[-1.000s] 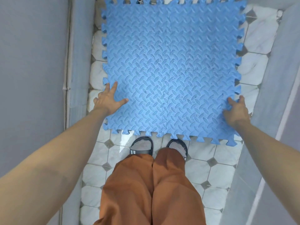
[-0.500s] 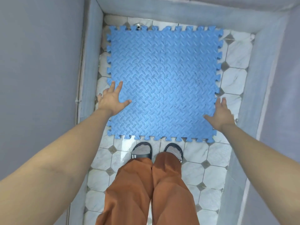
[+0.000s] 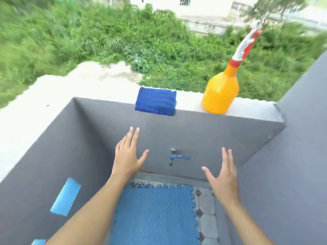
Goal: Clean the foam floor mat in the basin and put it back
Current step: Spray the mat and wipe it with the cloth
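The blue foam floor mat (image 3: 155,216) with jigsaw edges lies flat on the tiled floor of the grey walled basin (image 3: 230,138). My left hand (image 3: 127,156) is raised above the mat's far left part, fingers spread, holding nothing. My right hand (image 3: 223,175) hovers over the mat's far right corner, also spread and empty. Neither hand touches the mat. A blue-handled tap (image 3: 177,157) sticks out of the far wall between my hands.
On the basin's far ledge sit a folded dark blue cloth (image 3: 155,101) and an orange spray bottle (image 3: 221,91). Blue patches (image 3: 65,197) mark the left wall. White tiles (image 3: 205,209) show right of the mat. Grass lies beyond.
Both hands have lifted off the mat's near edge and risen in front of the far wall. The view has swung up from the floor to the ledge and grass.
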The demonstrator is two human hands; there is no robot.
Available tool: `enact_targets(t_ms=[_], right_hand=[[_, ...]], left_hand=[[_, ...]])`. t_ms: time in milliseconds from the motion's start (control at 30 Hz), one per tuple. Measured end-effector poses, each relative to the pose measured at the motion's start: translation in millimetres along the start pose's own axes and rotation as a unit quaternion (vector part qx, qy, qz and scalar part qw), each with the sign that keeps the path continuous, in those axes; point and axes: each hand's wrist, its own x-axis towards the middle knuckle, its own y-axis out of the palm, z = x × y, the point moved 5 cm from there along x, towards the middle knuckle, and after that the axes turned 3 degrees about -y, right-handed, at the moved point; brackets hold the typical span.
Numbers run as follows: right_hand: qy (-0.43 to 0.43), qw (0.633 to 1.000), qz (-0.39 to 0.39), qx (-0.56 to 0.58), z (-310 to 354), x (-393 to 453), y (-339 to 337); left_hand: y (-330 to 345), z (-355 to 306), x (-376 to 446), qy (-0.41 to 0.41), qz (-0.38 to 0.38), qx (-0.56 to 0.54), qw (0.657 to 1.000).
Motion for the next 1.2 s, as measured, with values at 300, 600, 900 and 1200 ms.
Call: enact_targets(t_ms=[300, 600, 900, 1200], right_hand=[[-0.065, 0.983, -0.152, 0.080, 104.6, 144.8, -122.8], [-0.069, 0.982, -0.110, 0.139, 112.9, 235.3, -102.0], [-0.048, 0.966, -0.204, 0.149, 109.5, 265.5, -90.8], [-0.060, 0.964, -0.232, 0.113, 108.0, 261.0, -84.9]], left_hand=[[-58.7, -85.6, 137.9, 0.052, -0.006, 0.040, 0.998], [20.3, -73.2, 166.7, 0.069, 0.140, 0.307, 0.939], [37.3, -84.0, 180.8, 0.082, 0.071, 0.297, 0.949], [10.1, -92.2, 177.5, 0.146, -0.027, 0.270, 0.951]])
